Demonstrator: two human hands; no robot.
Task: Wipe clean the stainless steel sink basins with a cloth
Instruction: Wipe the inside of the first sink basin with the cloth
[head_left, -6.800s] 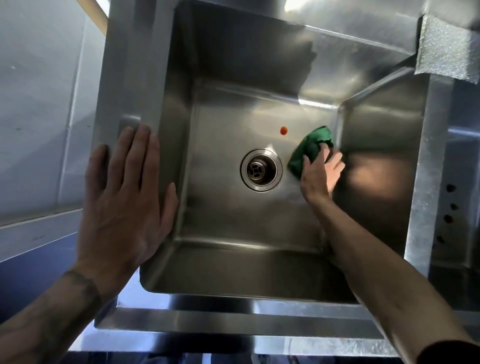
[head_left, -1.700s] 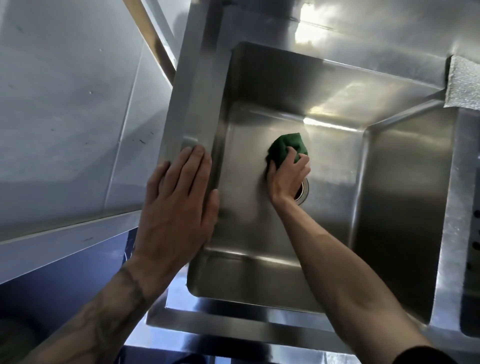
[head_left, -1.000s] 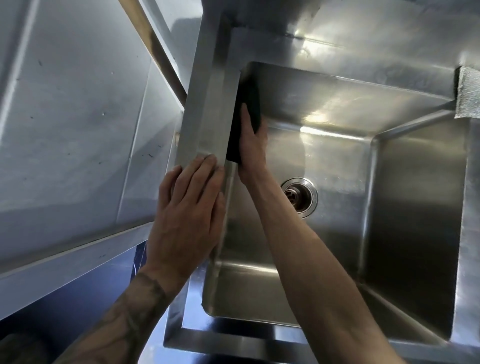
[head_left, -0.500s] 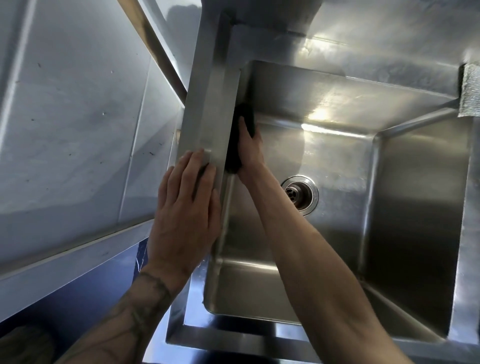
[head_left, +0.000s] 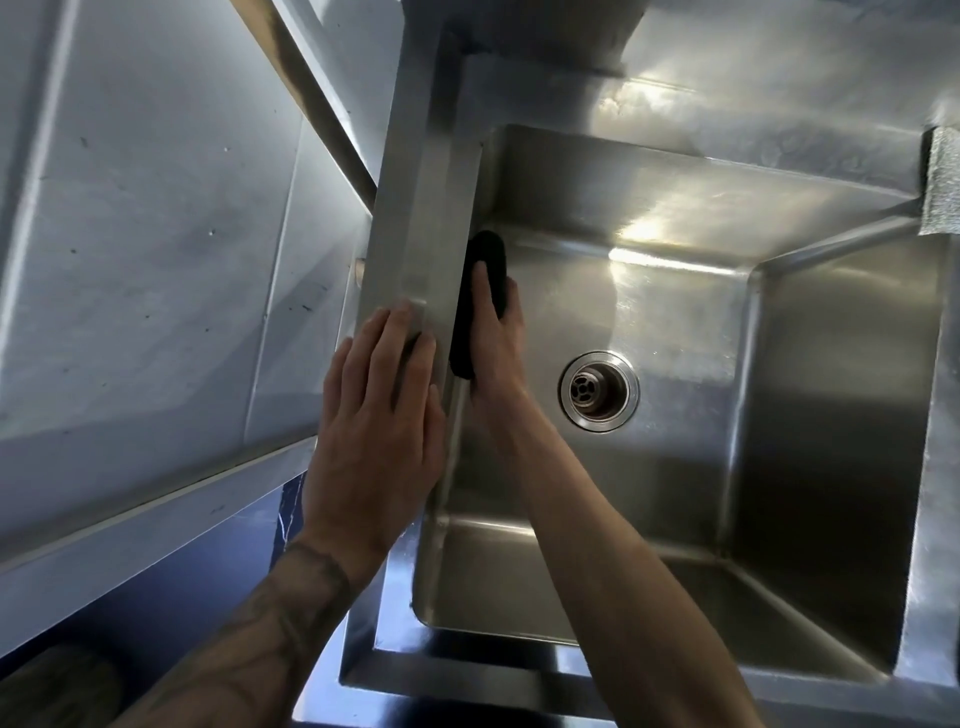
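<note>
Cloth (head_left: 488, 252) and right hand (head_left: 493, 338) have left the floor beside the drain (head_left: 598, 391), where they were under two seconds ago, and now work the side wall of the sink basin (head_left: 675, 218) left of the drain. The right hand's fingers lie straight along the dark cloth and press it flat against the steel. It is not bunched in a fist. The left hand (head_left: 384, 426) is spread, palm down, on the rim (head_left: 421, 234) left of the drain, holding nothing.

This looks like the wall-wiping step, with the floor probably done. Next, I judge, come long strokes along this wall, then the walls beyond and right of the drain.

A grey textured pad (head_left: 943, 187) sits far right of the drain, well apart. Only the bracing left hand lies close to the stroke.
</note>
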